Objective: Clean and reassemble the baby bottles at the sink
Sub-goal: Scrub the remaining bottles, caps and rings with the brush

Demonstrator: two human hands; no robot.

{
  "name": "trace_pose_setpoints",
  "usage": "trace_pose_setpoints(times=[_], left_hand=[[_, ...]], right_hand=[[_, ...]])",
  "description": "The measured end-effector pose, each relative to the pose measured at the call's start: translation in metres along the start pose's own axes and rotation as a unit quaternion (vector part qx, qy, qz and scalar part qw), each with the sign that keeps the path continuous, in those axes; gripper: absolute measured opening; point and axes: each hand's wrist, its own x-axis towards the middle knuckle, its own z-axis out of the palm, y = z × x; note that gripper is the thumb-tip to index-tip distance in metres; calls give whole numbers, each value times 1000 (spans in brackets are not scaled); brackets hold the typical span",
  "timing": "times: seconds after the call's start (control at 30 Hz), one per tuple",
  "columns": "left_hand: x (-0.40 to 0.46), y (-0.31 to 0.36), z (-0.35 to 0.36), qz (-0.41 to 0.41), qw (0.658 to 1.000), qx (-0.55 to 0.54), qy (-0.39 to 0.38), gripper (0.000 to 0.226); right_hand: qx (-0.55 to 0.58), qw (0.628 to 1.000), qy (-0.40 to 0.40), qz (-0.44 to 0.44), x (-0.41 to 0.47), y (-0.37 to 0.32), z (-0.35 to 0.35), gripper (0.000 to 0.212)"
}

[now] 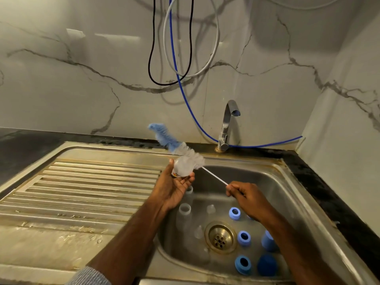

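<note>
My left hand (pixel 174 186) holds a small clear bottle (pixel 183 168) above the left rim of the sink, thumb on one side and fingers under it. My right hand (pixel 244 195) pinches the thin wire handle of a blue and white bottle brush (pixel 170 141), whose bristles stick up past the bottle. In the sink basin (pixel 273 188) lie clear bottles (pixel 184 212), clear teats (pixel 210 208), several blue collar rings (pixel 234 213) and blue caps (pixel 267 265).
A steel drainboard (pixel 82 192) spreads to the left of the basin. The tap (pixel 227 124) stands at the back with no water running. A brass drain (pixel 219 236) sits in the basin floor. Black, grey and blue hoses (pixel 181 79) hang against the marble wall.
</note>
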Motion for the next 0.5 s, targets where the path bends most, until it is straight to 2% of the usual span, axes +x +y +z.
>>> trace_pose_setpoints(times=[0.1,0.23,0.4,0.5], left_hand=[[-1,-4,-1,0,999,-33,-8,45],[-1,6,-5,-10,999,-40,-27,50],[1,-2,0,-1,999,-34,-24,52],[-3,1,-1,-9,1000,-3,-14,59]], right_hand=[[-9,999,-48,-23,1,-7,16,29],[2,1000,10,-2,3,7,-2,30],[5,999,-40,-23,1,2,14,30],[8,1000,5,8,4,16,4,30]])
